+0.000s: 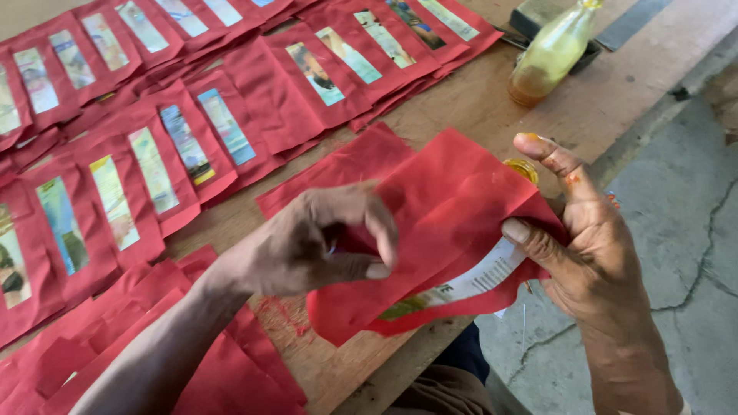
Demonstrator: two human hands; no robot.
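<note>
Both hands work one red paper sheet (453, 200) held just above the table's near edge, approx. mid-way along it. Left hand (323, 238) is curled tight, thumb and fingers pinching the sheet's left side. Right hand (584, 238) grips the sheet's right side: thumb pressed on the red paper, index finger stretched up and apart, its tip stained yellow. A printed paper strip (469, 284), white w/ some green, pokes out from under the sheet's lower fold, betw. the two hands.

Wooden table (461, 107) carries rows of finished red paper packets (154, 169), each w/ a colourful printed strip on top, overlapping from the far edge down to the left edge. Plain red paper pieces (231, 376) lie piled at the near left corner, under the left forearm. A plastic bottle (550, 54) of yellowish liquid stands near the far right corner, just beside a dark flat block (538, 15). Right of the table, cracked concrete floor (684, 230).
</note>
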